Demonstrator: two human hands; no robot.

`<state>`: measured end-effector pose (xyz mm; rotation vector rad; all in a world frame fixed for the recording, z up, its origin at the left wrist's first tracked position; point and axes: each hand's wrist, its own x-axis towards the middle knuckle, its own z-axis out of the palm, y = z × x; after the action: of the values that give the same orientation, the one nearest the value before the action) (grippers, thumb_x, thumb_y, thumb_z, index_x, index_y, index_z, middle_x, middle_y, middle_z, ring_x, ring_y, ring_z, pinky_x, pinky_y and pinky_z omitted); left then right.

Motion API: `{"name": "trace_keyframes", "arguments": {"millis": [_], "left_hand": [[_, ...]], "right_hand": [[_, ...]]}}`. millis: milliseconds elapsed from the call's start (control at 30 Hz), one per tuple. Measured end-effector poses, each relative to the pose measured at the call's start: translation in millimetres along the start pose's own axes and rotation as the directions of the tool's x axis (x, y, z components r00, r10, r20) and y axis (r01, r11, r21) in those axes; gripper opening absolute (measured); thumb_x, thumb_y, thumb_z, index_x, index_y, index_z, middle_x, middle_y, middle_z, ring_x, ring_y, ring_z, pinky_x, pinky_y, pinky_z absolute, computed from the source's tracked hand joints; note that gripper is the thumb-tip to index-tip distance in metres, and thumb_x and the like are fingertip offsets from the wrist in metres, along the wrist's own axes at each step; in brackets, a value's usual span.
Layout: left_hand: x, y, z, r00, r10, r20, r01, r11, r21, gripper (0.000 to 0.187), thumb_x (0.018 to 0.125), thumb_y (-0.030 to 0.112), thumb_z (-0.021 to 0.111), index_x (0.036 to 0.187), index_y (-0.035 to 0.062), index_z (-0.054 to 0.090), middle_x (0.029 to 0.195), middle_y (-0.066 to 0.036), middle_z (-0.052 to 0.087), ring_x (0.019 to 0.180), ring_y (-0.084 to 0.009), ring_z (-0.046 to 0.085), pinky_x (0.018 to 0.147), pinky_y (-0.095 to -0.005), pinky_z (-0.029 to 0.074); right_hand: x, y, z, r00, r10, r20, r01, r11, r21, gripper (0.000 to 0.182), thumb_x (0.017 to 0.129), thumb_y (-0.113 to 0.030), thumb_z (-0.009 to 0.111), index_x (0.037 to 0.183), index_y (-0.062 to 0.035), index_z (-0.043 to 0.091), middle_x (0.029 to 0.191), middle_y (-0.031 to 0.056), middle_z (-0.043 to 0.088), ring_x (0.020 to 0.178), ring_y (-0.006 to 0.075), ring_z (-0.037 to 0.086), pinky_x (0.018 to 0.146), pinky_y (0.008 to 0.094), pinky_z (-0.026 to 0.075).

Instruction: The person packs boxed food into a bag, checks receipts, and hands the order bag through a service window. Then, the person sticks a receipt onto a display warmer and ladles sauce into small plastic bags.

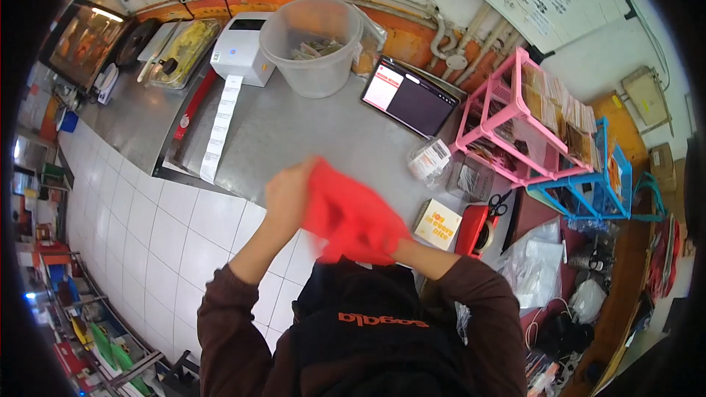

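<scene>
A soft red plastic bag [346, 209], smeared by motion, is stretched between my two hands above the front edge of the metal table [323, 132]. My left hand [288, 192] is closed on its left end, with the back of the hand toward me. At the lower right end, my right hand [393, 245] grips it too; the red material covers most of those fingers. Right of the bag, a small white and yellow box [438, 223] with printed lettering lies on the table.
A label printer [243, 51] with a long strip of labels [222, 129] stands at the back, beside a clear bucket [312, 51]. Further right are a tablet [410, 95], a tape dispenser [476, 234], scissors [498, 204] and a pink rack [515, 121].
</scene>
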<state>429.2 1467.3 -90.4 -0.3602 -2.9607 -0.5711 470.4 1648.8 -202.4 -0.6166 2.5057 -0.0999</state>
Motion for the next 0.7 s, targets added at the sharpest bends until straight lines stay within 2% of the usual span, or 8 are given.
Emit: {"name": "trace_keyframes", "arguments": {"millis": [167,267,367,467,533,600,667,700], "left_hand": [[-26,5,-14,0.987,-0.161,0.017,0.160,0.961,-0.225,0.027,0.069,0.006,0.060,0.095,0.0070,0.057,0.079,-0.013,0.061,0.070,-0.0290,0.061,0.059,-0.0366,0.046],[-33,-11,30,0.996,-0.049,-0.071,0.035,0.982,-0.185,0.028,0.066,0.005,0.063,0.093,0.0068,0.058,0.077,-0.012,0.060,0.068,-0.0268,0.061,0.057,-0.0349,0.046],[-35,11,13,0.983,-0.139,-0.120,0.098,0.949,-0.299,0.026,0.066,0.002,0.065,0.090,0.0069,0.058,0.075,-0.010,0.058,0.062,-0.0236,0.057,0.056,-0.0304,0.045],[-31,33,-16,0.964,-0.192,-0.183,0.108,0.915,-0.389,0.026,0.065,-0.001,0.065,0.088,0.0086,0.058,0.087,-0.010,0.056,0.068,-0.0221,0.055,0.060,-0.0288,0.044],[-35,32,-20,0.951,-0.172,-0.258,0.054,0.912,-0.407,0.027,0.065,-0.002,0.065,0.087,0.0099,0.058,0.095,-0.009,0.055,0.074,-0.0214,0.054,0.063,-0.0292,0.044],[-45,24,-23,0.943,0.190,-0.272,-0.247,0.949,-0.197,0.025,0.065,0.003,0.066,0.086,0.0135,0.059,0.105,-0.009,0.053,0.089,-0.0262,0.053,0.070,-0.0367,0.043],[-52,21,-40,0.949,0.243,-0.202,-0.272,0.953,-0.132,0.024,0.062,0.003,0.070,0.080,0.0134,0.059,0.099,-0.006,0.054,0.089,-0.0232,0.051,0.080,-0.0388,0.037],[-55,17,-45,0.959,0.279,-0.041,-0.281,0.935,-0.214,0.022,0.063,0.005,0.069,0.080,0.0134,0.059,0.098,-0.005,0.054,0.089,-0.0225,0.051,0.082,-0.0389,0.035]], "right_hand": [[-10,18,-7,1.000,-0.015,0.024,0.015,1.000,0.000,0.046,0.065,0.001,0.062,0.110,-0.0044,0.051,0.106,0.0175,0.055,0.103,0.0310,0.054,0.087,0.0408,0.044],[-5,20,-16,0.998,-0.050,0.035,0.048,0.997,0.053,0.043,0.066,0.002,0.061,0.108,-0.0045,0.053,0.104,0.0174,0.057,0.102,0.0300,0.055,0.087,0.0405,0.044],[-34,-2,-66,0.966,-0.260,0.000,0.257,0.954,0.152,0.041,0.067,0.003,0.060,0.107,-0.0047,0.054,0.102,0.0172,0.058,0.100,0.0291,0.056,0.087,0.0403,0.045],[-107,16,-140,0.809,-0.520,-0.273,0.559,0.541,0.629,0.039,0.068,0.003,0.059,0.105,-0.0048,0.056,0.100,0.0171,0.059,0.099,0.0281,0.057,0.086,0.0400,0.045],[-126,70,-127,0.874,-0.234,-0.425,0.472,0.208,0.857,0.028,0.070,0.003,0.058,0.096,-0.0060,0.060,0.083,0.0155,0.063,0.090,0.0266,0.061,0.085,0.0385,0.046],[-106,135,-57,0.857,0.431,-0.284,0.122,0.366,0.922,0.044,0.068,-0.006,0.068,0.110,-0.0072,0.054,0.104,0.0200,0.058,0.105,0.0313,0.054,0.092,0.0406,0.042],[-79,161,41,0.853,0.376,-0.361,-0.142,0.834,0.533,0.086,0.056,-0.020,0.080,0.129,-0.0106,0.035,0.128,0.0219,0.039,0.123,0.0352,0.036,0.098,0.0525,0.033],[-67,144,59,0.833,0.553,-0.018,-0.530,0.807,0.261,0.124,0.043,-0.030,0.086,0.140,-0.0156,0.010,0.140,0.0218,0.018,0.132,0.0375,0.015,0.098,0.0629,0.023]]}}
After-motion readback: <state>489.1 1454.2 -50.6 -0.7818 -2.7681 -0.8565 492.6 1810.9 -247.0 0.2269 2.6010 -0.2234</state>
